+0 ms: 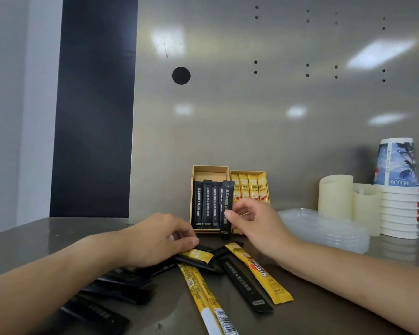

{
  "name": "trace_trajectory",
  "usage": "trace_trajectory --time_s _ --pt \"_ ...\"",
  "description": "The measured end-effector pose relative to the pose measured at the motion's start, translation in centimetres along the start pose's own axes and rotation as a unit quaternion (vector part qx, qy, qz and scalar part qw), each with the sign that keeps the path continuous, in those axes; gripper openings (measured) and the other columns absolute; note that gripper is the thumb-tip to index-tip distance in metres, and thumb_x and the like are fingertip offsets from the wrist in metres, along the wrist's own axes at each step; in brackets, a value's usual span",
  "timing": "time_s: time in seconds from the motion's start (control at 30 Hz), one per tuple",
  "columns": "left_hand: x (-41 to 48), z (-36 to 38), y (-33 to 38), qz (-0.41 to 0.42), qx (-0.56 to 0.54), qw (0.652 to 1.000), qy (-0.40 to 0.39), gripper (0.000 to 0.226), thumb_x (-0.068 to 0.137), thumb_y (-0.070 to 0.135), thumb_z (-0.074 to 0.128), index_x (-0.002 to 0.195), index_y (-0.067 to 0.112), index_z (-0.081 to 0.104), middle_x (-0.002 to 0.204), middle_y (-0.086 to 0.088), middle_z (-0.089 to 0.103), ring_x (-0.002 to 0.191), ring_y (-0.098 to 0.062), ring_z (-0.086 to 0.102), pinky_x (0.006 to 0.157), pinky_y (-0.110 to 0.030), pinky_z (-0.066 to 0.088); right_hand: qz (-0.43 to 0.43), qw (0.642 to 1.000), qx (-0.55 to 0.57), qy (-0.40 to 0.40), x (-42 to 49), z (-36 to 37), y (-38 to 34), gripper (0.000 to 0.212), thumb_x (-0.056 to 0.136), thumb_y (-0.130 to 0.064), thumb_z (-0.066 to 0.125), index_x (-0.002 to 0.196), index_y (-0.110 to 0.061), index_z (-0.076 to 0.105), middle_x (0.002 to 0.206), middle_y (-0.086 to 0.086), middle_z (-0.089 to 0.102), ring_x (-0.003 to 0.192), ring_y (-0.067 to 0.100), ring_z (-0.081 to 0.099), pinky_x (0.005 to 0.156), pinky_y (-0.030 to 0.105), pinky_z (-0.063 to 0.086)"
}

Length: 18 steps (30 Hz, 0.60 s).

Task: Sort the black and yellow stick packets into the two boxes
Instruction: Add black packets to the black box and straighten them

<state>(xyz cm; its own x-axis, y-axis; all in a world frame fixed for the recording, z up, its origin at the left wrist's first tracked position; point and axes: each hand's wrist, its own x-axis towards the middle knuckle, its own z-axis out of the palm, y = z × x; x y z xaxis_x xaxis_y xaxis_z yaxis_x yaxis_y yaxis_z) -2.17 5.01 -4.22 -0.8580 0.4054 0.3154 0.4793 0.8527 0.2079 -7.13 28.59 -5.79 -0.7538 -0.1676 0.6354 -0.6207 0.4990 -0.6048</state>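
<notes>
- Two cardboard boxes [210, 170] stand at the back edge of a brushed-steel tabletop [34, 240], against a steel wall.
- Right hand [254, 223] pinches a black packet [226, 209] over the left box.
- Left hand [155, 240] grasps a yellow packet [198, 255] in the loose pile.

Black stick packets [207, 204] with pale lettering, yellow stick packets [249, 187], tan boxes [210, 169], blue-printed paper cups [396, 163]

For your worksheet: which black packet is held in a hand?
The black packet pinched upright by the right hand at the left box; the others lie untouched.
</notes>
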Motion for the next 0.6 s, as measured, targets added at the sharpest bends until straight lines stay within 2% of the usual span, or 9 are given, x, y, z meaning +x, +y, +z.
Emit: trace_trajectory --time_s 0.13,0.2,0.27,0.3,0.4,0.47,0.6 --pt "0.0 -0.1 0.2 0.004 0.013 1.000 -0.004 0.029 0.101 0.047 0.051 0.111 0.031 0.072 0.105 0.014 0.071 0.095 0.000 0.062 0.086 -0.023 0.053 -0.004 1.000 -0.014 0.018 0.7 -0.7 0.0 0.017 0.095 -0.035 0.066 0.107 -0.023 0.069 0.100 -0.007 0.071 0.093 0.009 0.068 0.089 0.039 0.059" --pt "-0.1 -0.1 0.3 0.005 0.019 1.000 -0.005 0.030 0.101 0.047 0.050 0.112 0.029 0.072 0.106 0.013 0.070 0.097 -0.001 0.062 0.087 -0.024 0.053 -0.017 0.999 -0.037 0.027 1.2 -1.0 -0.1 0.021 0.095 -0.034 0.067 0.113 -0.022 0.065 0.099 -0.008 0.070 0.092 0.006 0.067 0.085 0.029 0.058" --pt "-0.1 -0.1 0.4 0.002 0.021 1.000 -0.005 0.031 0.101 0.047 0.050 0.114 0.029 0.072 0.109 0.013 0.070 0.099 -0.001 0.062 0.090 -0.026 0.053 -0.042 0.996 -0.071 0.028 1.8 -0.9 -0.4 0.024 0.095 -0.033 0.067 0.114 -0.024 0.057 0.095 -0.010 0.070 0.088 0.001 0.065 0.075 0.015 0.050" --pt "-0.1 -0.1 0.4 0.001 0.024 1.000 -0.007 0.032 0.101 0.047 0.050 0.115 0.029 0.072 0.109 0.012 0.070 0.100 -0.002 0.062 0.091 -0.027 0.053 -0.054 0.994 -0.094 0.027 2.1 -0.7 -0.5 0.024 0.095 -0.033 0.067 0.114 -0.026 0.053 0.093 -0.011 0.070 0.086 0.000 0.064 0.071 0.012 0.046" --pt "0.0 -0.2 0.5 -0.001 0.026 1.000 -0.011 0.032 0.101 0.048 0.050 0.115 0.028 0.071 0.111 0.010 0.070 0.102 -0.005 0.062 0.093 -0.031 0.053 -0.087 0.983 -0.157 0.022 3.0 0.1 -0.6 0.024 0.097 -0.031 0.064 0.114 -0.026 0.048 0.085 -0.011 0.067 0.079 -0.001 0.063 0.070 0.015 0.048" --pt "0.0 -0.2 0.5 -0.003 0.024 1.000 -0.013 0.032 0.101 0.048 0.050 0.115 0.029 0.071 0.111 0.010 0.070 0.102 -0.005 0.062 0.094 -0.031 0.053 -0.108 0.975 -0.191 0.036 3.6 0.6 -0.8 0.021 0.098 -0.031 0.063 0.113 -0.025 0.050 0.081 -0.010 0.066 0.077 0.001 0.063 0.074 0.024 0.054" --pt "-0.1 -0.2 0.5 -0.004 0.028 1.000 -0.010 0.032 0.101 0.047 0.050 0.115 0.028 0.072 0.112 0.010 0.070 0.103 -0.007 0.062 0.095 -0.032 0.052 -0.141 0.948 -0.278 0.070 4.4 1.8 -1.0 0.020 0.099 -0.034 0.060 0.114 -0.025 0.049 0.082 -0.010 0.067 0.080 0.007 0.063 0.076 0.031 0.056"
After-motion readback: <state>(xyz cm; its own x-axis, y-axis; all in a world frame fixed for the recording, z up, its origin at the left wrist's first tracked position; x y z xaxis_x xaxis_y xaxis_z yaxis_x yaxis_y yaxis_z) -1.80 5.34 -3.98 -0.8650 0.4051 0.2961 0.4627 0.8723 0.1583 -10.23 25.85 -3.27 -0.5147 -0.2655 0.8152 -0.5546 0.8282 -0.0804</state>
